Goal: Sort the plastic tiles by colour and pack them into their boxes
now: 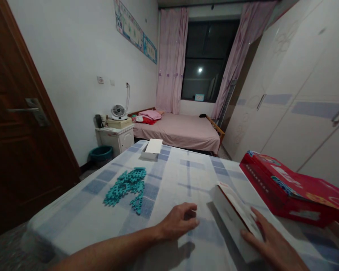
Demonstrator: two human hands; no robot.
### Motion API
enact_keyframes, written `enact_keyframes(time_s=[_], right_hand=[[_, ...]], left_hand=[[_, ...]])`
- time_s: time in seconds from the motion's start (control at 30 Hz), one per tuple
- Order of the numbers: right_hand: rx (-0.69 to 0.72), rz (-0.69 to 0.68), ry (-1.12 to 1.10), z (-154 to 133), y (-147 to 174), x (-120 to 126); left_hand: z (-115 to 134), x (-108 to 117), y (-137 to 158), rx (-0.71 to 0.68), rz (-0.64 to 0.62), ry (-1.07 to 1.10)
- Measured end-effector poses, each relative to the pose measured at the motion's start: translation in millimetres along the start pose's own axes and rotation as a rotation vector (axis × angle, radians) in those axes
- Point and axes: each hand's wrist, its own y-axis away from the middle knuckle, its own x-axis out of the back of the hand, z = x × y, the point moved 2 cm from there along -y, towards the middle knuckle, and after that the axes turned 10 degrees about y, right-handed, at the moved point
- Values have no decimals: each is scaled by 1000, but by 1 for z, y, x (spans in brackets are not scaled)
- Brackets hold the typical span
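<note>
My left hand (181, 221) hovers just above the tablecloth, its fingers curved and the thumb apart, with nothing in it. At the right, my right hand (271, 235) grips the near end of a long white box (234, 218), thumb on one side and fingers on the other. The box is tilted, and its upper face is partly covered by my hand. Left of both hands lies a loose heap of teal interlocking plastic pieces (128, 186). Farther back on the table is a small white box (152, 147).
A large red box (288, 188) stands at the table's right side. The table wears a blue and white checked cloth (169, 180). Beyond are a bed (180, 130), a bedside cabinet (121, 139) with a fan (119, 111), a teal bin (101, 153) and a wardrobe (288, 82).
</note>
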Motion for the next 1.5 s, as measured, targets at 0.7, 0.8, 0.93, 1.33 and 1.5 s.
enact_keyframes(time_s=[0.7,0.8,0.93,1.33,1.5], right_hand=[[-68,-494,-765,-126,13,-20],[-89,-503,-753,-123,14,-24],[-50,-490,-686,-125,18,-21],[79,-399,-533,-125,26,-21],[118,-349,-513,-127,29,-23]], left_hand=[[69,115,40,250,503,918],[79,135,49,234,551,830],[76,149,56,273,582,713],[78,151,47,443,687,267],[84,155,41,358,699,-18]])
